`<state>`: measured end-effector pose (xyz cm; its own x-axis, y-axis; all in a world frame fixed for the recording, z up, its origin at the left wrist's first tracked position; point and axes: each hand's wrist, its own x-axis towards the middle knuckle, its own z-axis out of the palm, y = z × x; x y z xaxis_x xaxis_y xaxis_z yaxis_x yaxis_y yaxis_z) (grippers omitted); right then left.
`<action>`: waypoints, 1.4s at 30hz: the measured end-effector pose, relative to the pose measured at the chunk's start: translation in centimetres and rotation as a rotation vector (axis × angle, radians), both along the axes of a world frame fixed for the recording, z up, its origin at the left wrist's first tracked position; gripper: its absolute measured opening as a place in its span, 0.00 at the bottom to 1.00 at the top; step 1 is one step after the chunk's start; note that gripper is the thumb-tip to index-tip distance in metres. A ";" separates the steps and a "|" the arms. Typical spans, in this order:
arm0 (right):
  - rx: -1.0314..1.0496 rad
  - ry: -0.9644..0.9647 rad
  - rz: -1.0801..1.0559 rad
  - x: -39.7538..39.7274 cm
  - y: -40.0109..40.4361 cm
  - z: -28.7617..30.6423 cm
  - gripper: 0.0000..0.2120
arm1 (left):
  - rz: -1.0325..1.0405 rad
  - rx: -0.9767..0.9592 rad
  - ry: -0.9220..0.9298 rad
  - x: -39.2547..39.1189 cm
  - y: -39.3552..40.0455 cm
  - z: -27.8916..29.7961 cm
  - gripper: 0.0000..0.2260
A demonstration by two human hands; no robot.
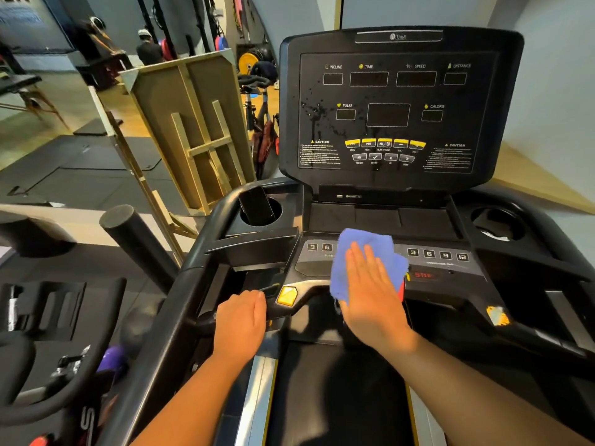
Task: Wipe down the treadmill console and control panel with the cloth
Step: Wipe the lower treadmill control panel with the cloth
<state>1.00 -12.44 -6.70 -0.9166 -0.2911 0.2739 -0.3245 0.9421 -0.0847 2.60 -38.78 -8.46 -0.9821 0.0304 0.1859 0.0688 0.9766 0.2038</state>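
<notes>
The black treadmill console (399, 111) stands upright ahead, its screen speckled with droplets on the left side. Below it lies the grey control panel (444, 262) with number keys and a red STOP button. A blue cloth (360, 249) is spread over the panel's middle. My right hand (373, 291) lies flat on the cloth, fingers together and stretched forward, pressing it onto the panel. My left hand (240, 323) is curled around the left handlebar (199, 323), next to a yellow tag (287, 296).
A phone (256, 206) stands in the left cup holder; the right cup holder (497, 225) holds a bit of crumpled wrapper. A wooden frame (190, 130) leans to the left. Another machine (48, 317) sits at lower left. People stand far back left.
</notes>
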 end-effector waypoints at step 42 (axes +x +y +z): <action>-0.023 -0.136 0.093 0.3 7.6 0.9 0.35 | 0.073 -0.013 -0.040 0.0 2.7 1.4 0.13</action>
